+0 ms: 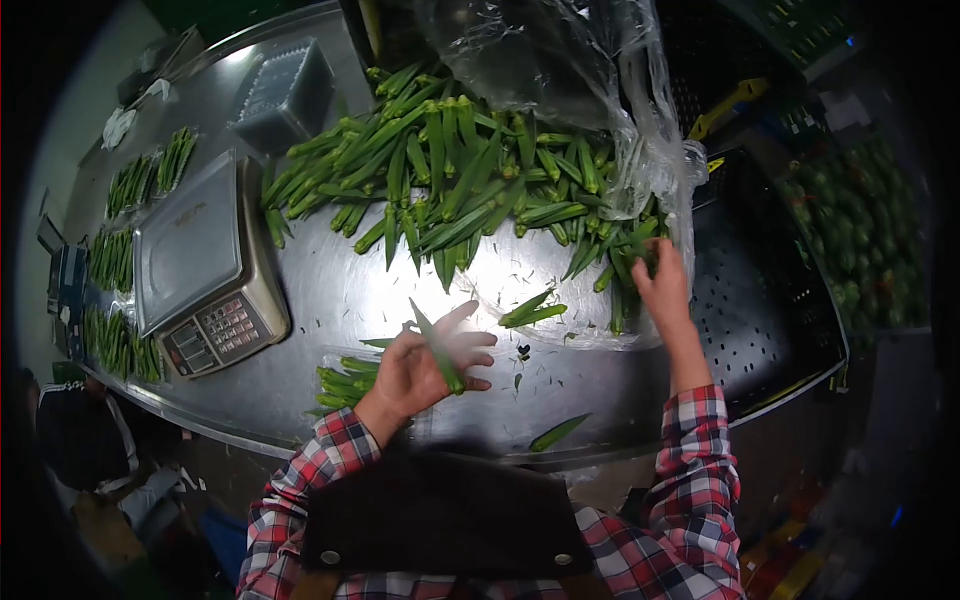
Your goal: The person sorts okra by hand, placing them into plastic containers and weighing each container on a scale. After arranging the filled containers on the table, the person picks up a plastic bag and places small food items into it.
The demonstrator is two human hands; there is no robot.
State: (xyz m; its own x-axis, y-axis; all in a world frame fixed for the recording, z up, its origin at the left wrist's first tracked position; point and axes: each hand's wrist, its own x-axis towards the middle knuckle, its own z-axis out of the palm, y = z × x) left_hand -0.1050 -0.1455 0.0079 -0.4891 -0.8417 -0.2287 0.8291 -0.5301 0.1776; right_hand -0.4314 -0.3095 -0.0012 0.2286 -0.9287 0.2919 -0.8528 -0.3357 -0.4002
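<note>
My left hand (410, 372) is palm up with its fingers spread. A single okra pod (437, 345) rests across that palm. To the right, my right hand (664, 283) bends its fingers around okra at the edge of the pile, beside a clear plastic bag (640, 165); its fingertips are partly hidden. The large okra pile (450, 170) spreads over the steel table and into the bag. Two loose pods (533, 312) lie between my hands. Near my left wrist, a group of okra (345, 382) sits partly behind the hand.
A weighing scale (195, 250) stands at left, with several okra packs (112, 260) beyond it. Clear plastic trays (285, 95) are stacked behind. A black perforated crate (765, 290) is at right. One pod (558, 433) lies near the table's front edge. A person (85, 430) is at lower left.
</note>
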